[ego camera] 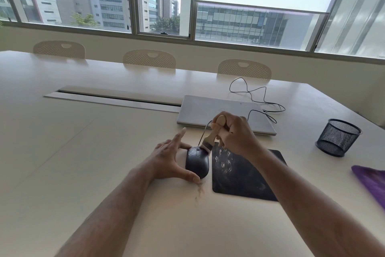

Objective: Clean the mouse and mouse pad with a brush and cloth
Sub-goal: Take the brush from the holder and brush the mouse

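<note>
Now left hand point(166, 160) cups mouse point(196, 163); right hand point(235, 134) grips brush point(212, 136) above it.

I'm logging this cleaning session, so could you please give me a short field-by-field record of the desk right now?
left hand: steadies the mouse, thumb and fingers around it
right hand: holds the brush, bristles on the mouse's front
mouse position: on the table, beside the mouse pad, left of it
mouse pad: black, pale streaks on it
cloth: purple, at the right edge, untouched
debris: small crumbs on the table near the mouse
other items: closed laptop, mesh cup
</note>
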The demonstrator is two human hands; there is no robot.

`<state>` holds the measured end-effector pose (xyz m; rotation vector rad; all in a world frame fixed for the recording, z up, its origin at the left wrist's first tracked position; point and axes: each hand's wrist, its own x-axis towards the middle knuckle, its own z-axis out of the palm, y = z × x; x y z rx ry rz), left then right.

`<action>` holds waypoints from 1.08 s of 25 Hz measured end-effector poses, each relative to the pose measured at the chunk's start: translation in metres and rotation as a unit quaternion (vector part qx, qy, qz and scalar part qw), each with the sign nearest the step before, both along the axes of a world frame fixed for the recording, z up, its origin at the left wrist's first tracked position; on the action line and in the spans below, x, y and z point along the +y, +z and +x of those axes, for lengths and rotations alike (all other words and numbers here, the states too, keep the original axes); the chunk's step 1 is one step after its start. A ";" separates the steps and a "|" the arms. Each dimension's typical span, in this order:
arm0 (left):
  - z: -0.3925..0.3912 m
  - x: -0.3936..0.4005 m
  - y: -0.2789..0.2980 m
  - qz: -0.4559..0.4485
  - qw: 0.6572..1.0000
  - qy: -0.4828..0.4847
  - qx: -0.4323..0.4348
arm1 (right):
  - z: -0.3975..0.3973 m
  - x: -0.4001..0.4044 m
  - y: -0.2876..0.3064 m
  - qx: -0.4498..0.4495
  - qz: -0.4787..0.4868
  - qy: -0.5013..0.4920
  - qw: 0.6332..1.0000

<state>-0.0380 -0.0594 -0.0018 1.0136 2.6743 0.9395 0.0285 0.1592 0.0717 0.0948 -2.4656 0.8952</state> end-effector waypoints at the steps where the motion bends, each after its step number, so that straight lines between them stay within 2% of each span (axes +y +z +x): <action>1: 0.000 0.000 0.000 0.001 1.000 0.001 0.000 | 0.004 0.000 0.000 0.008 0.001 0.019 1.000; 6: 0.001 0.001 0.002 0.001 1.000 0.001 -0.004 | 0.028 0.000 0.003 0.045 0.043 0.101 0.993; 12: 0.000 0.001 0.000 0.004 1.000 0.001 -0.003 | 0.054 -0.007 0.005 0.059 0.039 0.203 0.977; 15: 0.001 0.001 0.001 0.008 1.000 0.002 -0.007 | 0.058 -0.005 0.007 0.091 0.011 0.210 0.973; 17: 0.001 0.001 0.001 0.009 1.000 0.003 -0.011 | 0.059 -0.004 0.007 0.107 0.028 0.208 0.972; 20: 0.000 0.001 0.001 0.011 1.000 0.003 -0.010 | 0.062 -0.005 0.000 0.089 0.051 0.222 0.970; 27: 0.001 0.001 0.001 0.017 1.000 0.002 -0.010 | 0.068 0.000 -0.006 0.076 -0.003 0.237 0.969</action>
